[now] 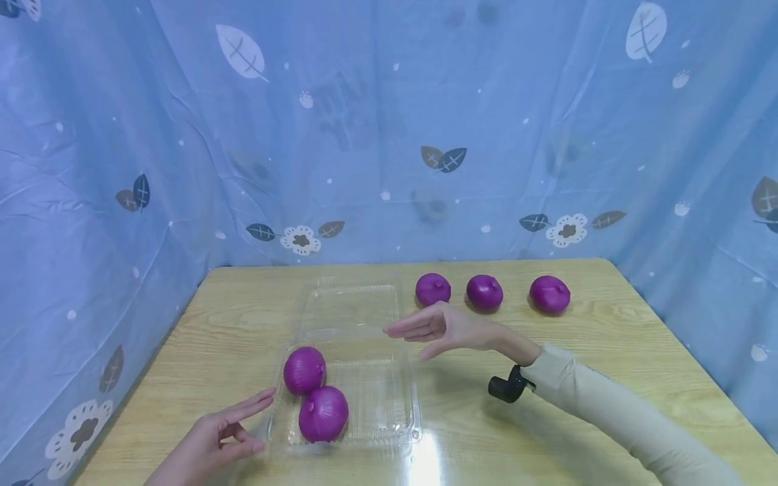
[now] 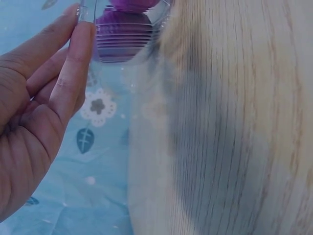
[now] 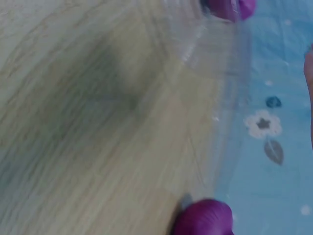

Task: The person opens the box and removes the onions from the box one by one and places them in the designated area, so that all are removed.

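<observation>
An opened clear plastic box (image 1: 379,405) lies on the table, its lid folded back toward the far side. Two red onions sit in its left half, the rear onion (image 1: 304,370) touching the front onion (image 1: 323,414). Beside the box's left wall is my left hand (image 1: 213,435), thumb and fingers apart; in the left wrist view its fingertips (image 2: 84,29) reach the box's edge. My right hand (image 1: 452,329) hovers over the right edge, near the lid hinge, fingers fairly straight and holding nothing. Only a finger (image 3: 309,73) of it shows in the right wrist view.
Along the back of the wooden table (image 1: 486,432) stand three more red onions: one left (image 1: 433,289), one middle (image 1: 484,293), one right (image 1: 550,294). A blue patterned curtain (image 1: 377,135) surrounds the table at the back and sides. A black device (image 1: 509,386) hangs at the right wrist.
</observation>
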Demonstrator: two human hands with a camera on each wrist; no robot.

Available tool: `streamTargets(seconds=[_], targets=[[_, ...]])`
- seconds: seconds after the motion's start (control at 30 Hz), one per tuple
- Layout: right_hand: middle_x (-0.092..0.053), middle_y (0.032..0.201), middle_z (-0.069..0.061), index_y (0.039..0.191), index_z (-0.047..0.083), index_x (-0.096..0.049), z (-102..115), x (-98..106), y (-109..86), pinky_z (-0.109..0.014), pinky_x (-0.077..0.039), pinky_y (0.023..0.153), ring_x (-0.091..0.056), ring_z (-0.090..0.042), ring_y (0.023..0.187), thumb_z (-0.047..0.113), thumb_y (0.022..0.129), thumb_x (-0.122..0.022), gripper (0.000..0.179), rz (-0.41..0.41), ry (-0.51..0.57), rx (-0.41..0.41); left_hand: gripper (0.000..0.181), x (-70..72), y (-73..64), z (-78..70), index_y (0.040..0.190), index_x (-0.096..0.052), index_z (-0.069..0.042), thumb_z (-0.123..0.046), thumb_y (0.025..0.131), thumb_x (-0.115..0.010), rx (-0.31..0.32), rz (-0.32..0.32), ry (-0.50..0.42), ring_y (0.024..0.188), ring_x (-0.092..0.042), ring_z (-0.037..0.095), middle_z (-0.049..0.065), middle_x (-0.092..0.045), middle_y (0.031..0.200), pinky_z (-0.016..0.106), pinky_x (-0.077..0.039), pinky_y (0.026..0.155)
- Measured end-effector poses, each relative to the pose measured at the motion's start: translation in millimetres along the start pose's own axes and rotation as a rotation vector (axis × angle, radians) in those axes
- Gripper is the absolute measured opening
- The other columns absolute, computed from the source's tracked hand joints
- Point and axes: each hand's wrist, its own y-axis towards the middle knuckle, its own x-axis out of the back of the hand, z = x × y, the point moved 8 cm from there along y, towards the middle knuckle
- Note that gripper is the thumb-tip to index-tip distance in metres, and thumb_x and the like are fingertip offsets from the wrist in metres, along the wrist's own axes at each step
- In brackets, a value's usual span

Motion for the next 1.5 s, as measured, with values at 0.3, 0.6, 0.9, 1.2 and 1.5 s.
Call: streamTargets(seconds=[0.3, 0.6, 0.9, 1.2, 1.5], targets=[[-0.045, 0.144, -0.013, 0.139, -0.004, -0.045, -24.7, -16.5, 37.9, -0.037, -0.032, 0.108, -0.044, -0.021, 0.132, -0.005, 0.084, -0.068, 0.059, 0.099, 0.0, -0.095, 0.058, 3.0, 1.2, -0.2, 0.14, -0.048, -0.004, -0.014, 0.088, -0.07, 0.019, -0.009, 0.021, 0.066, -0.062, 0.009, -0.032, -0.038, 0.136, 0.024, -0.051, 0.065], [-0.037, 0.147, -0.02, 0.139, -0.008, -0.041, -31.0, -36.8, 79.5, -0.029, -0.029, 0.109, -0.04, -0.013, 0.134, -0.012, 0.078, -0.07, 0.067, 0.248, -0.027, -0.148, 0.058, 0.3, 1.4, -1.1, 0.14, -0.048, -0.006, -0.011, 0.087, -0.07, -0.011, -0.006, -0.004, 0.065, -0.062, 0.009, -0.031, -0.04, 0.136, 0.024, -0.051, 0.062], [-0.032, 0.152, -0.013, 0.144, -0.003, -0.036, -31.6, -43.8, 116.0, -0.028, -0.026, 0.111, -0.034, -0.007, 0.136, -0.011, 0.08, -0.07, 0.074, 0.334, -0.066, -0.192, 0.061, -0.5, 2.6, -0.7, 0.144, -0.045, -0.011, -0.009, 0.088, -0.069, -0.024, 0.005, -0.014, 0.067, -0.063, 0.007, -0.029, -0.04, 0.139, 0.024, -0.049, 0.058], [-0.022, 0.158, -0.006, 0.151, 0.009, -0.029, -40.8, -57.4, 138.7, -0.04, -0.026, 0.112, -0.026, -0.006, 0.139, -0.004, 0.084, -0.07, 0.08, 0.446, -0.116, -0.251, 0.061, -0.1, 0.9, -0.7, 0.144, -0.044, -0.011, -0.009, 0.088, -0.068, -0.039, 0.024, -0.006, 0.067, -0.064, 0.009, -0.03, -0.039, 0.137, 0.024, -0.049, 0.057], [-0.04, 0.147, 0.007, 0.145, 0.016, -0.044, -40.3, -56.0, 135.2, -0.032, -0.037, 0.103, -0.036, -0.01, 0.134, 0.013, 0.086, -0.072, 0.065, 0.492, -0.318, -0.376, 0.06, 1.1, 2.4, -1.5, 0.143, -0.045, -0.007, -0.012, 0.088, -0.069, -0.038, 0.022, 0.011, 0.07, -0.065, 0.007, -0.027, -0.04, 0.137, 0.024, -0.051, 0.06]])
